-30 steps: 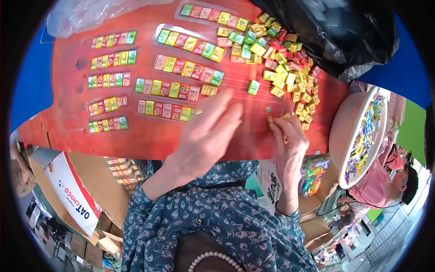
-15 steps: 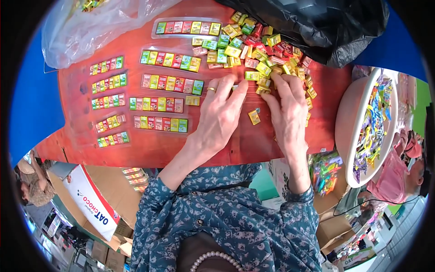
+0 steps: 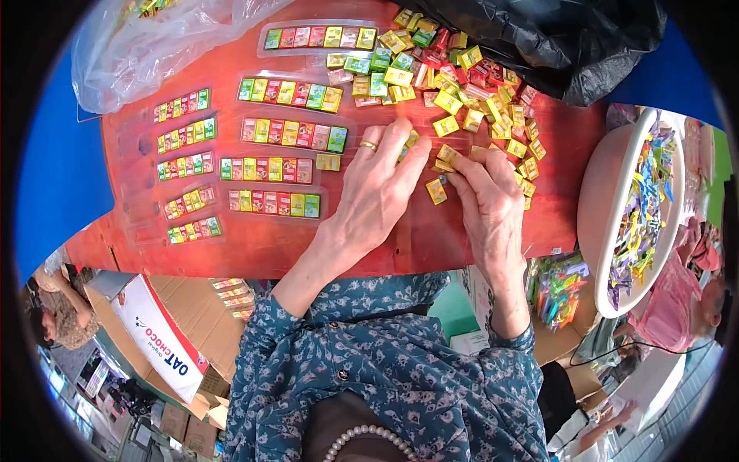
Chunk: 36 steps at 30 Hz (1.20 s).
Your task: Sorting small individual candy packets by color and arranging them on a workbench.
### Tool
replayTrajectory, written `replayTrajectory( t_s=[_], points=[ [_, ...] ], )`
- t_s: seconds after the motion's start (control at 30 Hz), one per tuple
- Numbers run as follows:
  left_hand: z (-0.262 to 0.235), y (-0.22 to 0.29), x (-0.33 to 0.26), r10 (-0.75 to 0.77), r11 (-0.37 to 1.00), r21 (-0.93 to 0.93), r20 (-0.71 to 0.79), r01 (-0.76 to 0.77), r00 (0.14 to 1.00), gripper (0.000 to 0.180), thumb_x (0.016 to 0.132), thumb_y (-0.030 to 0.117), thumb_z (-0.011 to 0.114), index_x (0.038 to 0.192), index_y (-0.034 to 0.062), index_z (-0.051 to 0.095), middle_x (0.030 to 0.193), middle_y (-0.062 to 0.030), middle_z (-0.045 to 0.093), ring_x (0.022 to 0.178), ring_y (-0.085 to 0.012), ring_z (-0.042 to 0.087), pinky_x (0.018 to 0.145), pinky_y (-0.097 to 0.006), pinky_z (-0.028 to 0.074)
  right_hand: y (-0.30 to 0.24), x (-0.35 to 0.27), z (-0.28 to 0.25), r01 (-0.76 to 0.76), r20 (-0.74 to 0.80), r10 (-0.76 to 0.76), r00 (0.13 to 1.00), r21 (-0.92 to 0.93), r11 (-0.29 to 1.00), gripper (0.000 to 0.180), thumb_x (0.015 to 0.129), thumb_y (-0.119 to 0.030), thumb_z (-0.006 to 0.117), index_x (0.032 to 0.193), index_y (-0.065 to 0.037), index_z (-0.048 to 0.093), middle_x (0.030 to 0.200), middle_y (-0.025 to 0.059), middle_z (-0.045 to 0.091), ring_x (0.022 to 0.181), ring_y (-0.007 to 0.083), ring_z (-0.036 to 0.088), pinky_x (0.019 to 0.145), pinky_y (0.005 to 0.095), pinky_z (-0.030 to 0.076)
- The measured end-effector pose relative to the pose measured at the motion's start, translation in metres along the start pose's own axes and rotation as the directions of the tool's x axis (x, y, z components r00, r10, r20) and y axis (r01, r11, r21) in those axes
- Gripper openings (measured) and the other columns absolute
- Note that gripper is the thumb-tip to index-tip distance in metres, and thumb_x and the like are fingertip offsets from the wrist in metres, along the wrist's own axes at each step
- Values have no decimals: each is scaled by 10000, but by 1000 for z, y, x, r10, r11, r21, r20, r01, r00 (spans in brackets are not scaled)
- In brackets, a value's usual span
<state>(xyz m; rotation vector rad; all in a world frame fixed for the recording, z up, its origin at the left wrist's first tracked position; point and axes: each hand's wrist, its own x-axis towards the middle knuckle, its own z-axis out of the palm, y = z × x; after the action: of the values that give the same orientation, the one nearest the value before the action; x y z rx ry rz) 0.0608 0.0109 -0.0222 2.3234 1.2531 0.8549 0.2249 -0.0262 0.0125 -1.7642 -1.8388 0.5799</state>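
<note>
On the red table (image 3: pixel 254 258), my left hand (image 3: pixel 369 196) is closed around a small yellow-green box (image 3: pixel 409 144), which shows between its fingertips. My right hand (image 3: pixel 491 204) pinches at a small yellow box (image 3: pixel 446 155) by its fingertips, at the near edge of a heap of little boxes (image 3: pixel 469 92) in yellow, green and red. A single yellow box (image 3: pixel 436 192) lies just below, between the hands. To the left, clear plastic trays hold rows of such boxes (image 3: pixel 273 169). One yellow box (image 3: pixel 328 162) lies at the end of a row, beside my left wrist.
Shorter rows of boxes (image 3: pixel 185 167) lie farther left. A clear plastic bag (image 3: pixel 123 69) and a black bag (image 3: pixel 570 46) cover the far corners. At right stands a white tub (image 3: pixel 596 208) of colourful wrapped pieces. An open cardboard box (image 3: pixel 192 308) sits below the left edge.
My right hand has drawn back slightly toward me from the heap, with a yellow box at its fingertips. Several yellow boxes have shifted apart there. My left hand has barely moved.
</note>
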Motion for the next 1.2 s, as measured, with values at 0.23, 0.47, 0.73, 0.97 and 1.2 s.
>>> replayTrajectory(
  t_s=[0.23, 0.47, 0.73, 0.97, 1.2],
  points=[
    [-14, -1, -10, -81, 997, -13, 6, 81, 997, 375, 668, -62, 766, 1019, 31, 671, 1037, -95, 588, 923, -304, 582, 770, -401, 510, -12, -4, 2, -152, 49, 147, 988, 128, 980, 122, 820, -17, 698, 932, 15, 660, 852, 154, 612, 758, 347, 629, 651, 411, 508],
    [-15, 5, -14, -76, 997, -17, -7, 76, 997, 398, 707, -67, 727, 1089, 24, 663, 1090, -103, 616, 975, -319, 575, 821, -406, 503, -18, 4, 0, -149, -69, 150, 986, 16, 989, 107, 829, -31, 710, 927, 0, 682, 798, 131, 618, 702, 281, 627, 626, 355, 483],
    [-7, 3, -11, -32, 999, -29, -5, 32, 999, 479, 660, -34, 777, 1118, 21, 648, 1099, -118, 616, 983, -323, 581, 827, -404, 505, -7, 11, 11, -32, -104, 23, 994, -85, 996, 184, 816, -37, 730, 998, -40, 702, 911, 122, 622, 756, 305, 658, 649, 382, 534],
    [-2, 4, -8, -23, 997, -79, -18, 22, 1000, 493, 643, -17, 793, 1113, 8, 647, 1097, -125, 599, 966, -328, 584, 811, -407, 505, -4, 13, 1, -133, -148, 112, 983, -135, 982, 145, 856, -90, 698, 984, -33, 659, 884, 162, 601, 733, 360, 640, 610, 427, 513],
    [4, 6, -6, -5, 997, -77, -48, 2, 999, 397, 649, 15, 802, 1021, -15, 667, 1018, -129, 589, 903, -315, 572, 772, -395, 505, -9, 39, -4, -52, -170, 46, 984, -28, 998, 195, 859, -52, 677, 1050, -17, 655, 914, 168, 600, 775, 367, 634, 640, 423, 510]
  ],
)
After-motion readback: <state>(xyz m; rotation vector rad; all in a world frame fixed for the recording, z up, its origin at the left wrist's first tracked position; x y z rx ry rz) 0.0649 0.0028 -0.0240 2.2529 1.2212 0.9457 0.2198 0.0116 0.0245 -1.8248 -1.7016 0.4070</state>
